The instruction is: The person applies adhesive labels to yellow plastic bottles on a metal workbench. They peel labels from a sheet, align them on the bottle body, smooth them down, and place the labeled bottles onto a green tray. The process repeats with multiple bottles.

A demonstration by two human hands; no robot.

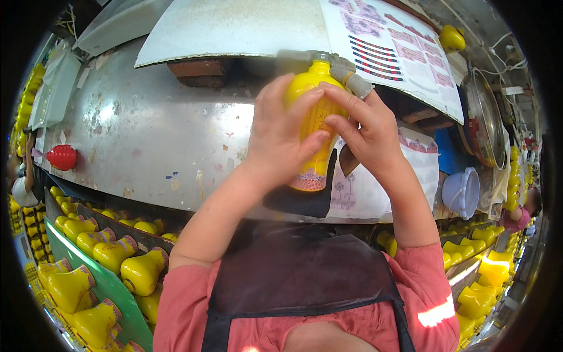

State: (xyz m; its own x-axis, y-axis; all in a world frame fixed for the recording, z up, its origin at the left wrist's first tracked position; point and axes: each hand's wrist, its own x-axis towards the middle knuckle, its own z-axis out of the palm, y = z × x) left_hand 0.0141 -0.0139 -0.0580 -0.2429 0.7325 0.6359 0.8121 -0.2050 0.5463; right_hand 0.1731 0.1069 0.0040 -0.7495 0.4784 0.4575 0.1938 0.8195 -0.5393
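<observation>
A glossy yellow bottle (316, 161) with a pink patterned band at its base lies in front of me, its neck away from me, the base on a black pad (296, 202). My left hand (275, 135) is at its left side, blurred, with thumb and fingers apart. My right hand (369, 126) grips the bottle's upper right side, thumb and forefinger on its front. Grey wrapping (353, 84) covers some fingertips of this hand. Below it shows a brown flat piece (348, 161); whether the hand holds it is unclear. Writing runs down the bottle's front.
A sloping white board (234, 29) with printed decal sheets (387, 44) stands on bricks (199, 69) behind the bottle. On the metal table (146, 135) is a red ribbed object (61, 157). Right are a pale bucket (461, 192) and a round pan (485, 120). Yellow vases (143, 271) fill racks below.
</observation>
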